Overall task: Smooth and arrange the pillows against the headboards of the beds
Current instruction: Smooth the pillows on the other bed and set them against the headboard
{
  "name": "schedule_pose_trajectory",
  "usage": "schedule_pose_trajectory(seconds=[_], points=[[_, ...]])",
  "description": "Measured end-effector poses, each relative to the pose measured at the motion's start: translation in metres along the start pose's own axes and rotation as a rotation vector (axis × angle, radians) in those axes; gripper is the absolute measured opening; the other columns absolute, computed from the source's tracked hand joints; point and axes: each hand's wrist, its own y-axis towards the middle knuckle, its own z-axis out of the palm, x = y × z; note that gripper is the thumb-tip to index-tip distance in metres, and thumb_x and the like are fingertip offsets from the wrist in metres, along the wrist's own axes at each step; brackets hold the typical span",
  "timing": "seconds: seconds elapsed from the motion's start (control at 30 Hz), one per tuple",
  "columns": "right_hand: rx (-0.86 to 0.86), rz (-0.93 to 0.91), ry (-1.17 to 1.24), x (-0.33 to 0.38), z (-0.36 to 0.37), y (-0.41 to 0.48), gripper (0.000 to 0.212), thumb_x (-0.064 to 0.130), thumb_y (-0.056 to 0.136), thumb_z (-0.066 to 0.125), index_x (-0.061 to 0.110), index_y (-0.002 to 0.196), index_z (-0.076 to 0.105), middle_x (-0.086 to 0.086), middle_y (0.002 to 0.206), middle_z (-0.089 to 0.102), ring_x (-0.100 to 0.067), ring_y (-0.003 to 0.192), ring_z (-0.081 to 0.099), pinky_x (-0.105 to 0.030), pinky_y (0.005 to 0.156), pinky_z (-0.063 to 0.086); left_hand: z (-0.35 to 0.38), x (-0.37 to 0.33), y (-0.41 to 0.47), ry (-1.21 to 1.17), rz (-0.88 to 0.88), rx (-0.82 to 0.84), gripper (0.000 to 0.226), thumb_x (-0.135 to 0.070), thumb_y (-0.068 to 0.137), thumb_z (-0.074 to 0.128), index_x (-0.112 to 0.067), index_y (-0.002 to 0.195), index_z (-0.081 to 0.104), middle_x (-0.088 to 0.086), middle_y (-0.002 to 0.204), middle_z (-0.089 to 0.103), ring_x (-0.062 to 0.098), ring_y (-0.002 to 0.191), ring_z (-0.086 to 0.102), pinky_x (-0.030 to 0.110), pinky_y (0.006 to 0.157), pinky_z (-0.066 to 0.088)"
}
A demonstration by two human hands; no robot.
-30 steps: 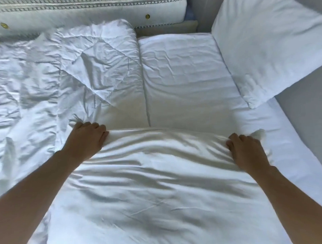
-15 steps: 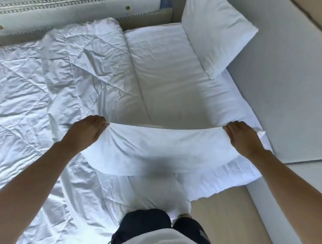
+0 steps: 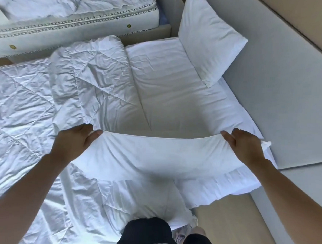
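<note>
I hold a white pillow [image 3: 155, 156] up in the air in front of me, above the near edge of the bed. My left hand [image 3: 73, 142] grips its top left corner, and my right hand [image 3: 245, 145] grips its top right corner. The pillow hangs down between them, sagging in the middle. A second white pillow [image 3: 210, 37] leans against the grey padded headboard [image 3: 277, 100] at the far right. The bare white sheet [image 3: 172, 89] lies between the two pillows.
A crumpled white duvet [image 3: 47, 107] covers the left of the bed. A second bed's mattress [image 3: 72, 25] with patterned edging stands beyond, at top left. Light wooden floor [image 3: 231, 221] shows at lower right. My legs in dark shorts [image 3: 149, 234] are at the bottom.
I have lifted the pillow off the bed and drawn it back toward me. It now hangs from both hands, and the far pillow looks smaller as the view pulled away.
</note>
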Motion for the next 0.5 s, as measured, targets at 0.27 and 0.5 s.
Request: schedule_pose_trajectory(seconds=[0.27,0.5], points=[[0.081,0.042,-0.083,-0.062,-0.059,-0.015,0.069,0.081,0.085,0.009,0.023,0.055,0.028,0.002,0.044,0.039,-0.031,0.053,0.052,-0.033,0.057,0.036,-0.047,-0.049,0.044,0.024,0.044,0.051,0.056,-0.060,0.097,0.036,-0.014,0.066,0.046,0.008,0.066,0.063,0.035,0.067,0.068,0.039,0.057,0.051],[0.045,0.147,-0.111,-0.148,-0.127,-0.084,0.071,0.078,0.089,0.016,0.017,0.058,0.033,0.002,0.047,0.034,-0.034,0.054,0.053,-0.035,0.055,0.041,-0.100,-0.144,0.082,0.076,0.198,-0.126,0.053,-0.066,0.089,0.034,-0.022,0.059,0.041,0.003,0.059,0.060,0.032,0.061,0.068,0.034,0.054,0.048]])
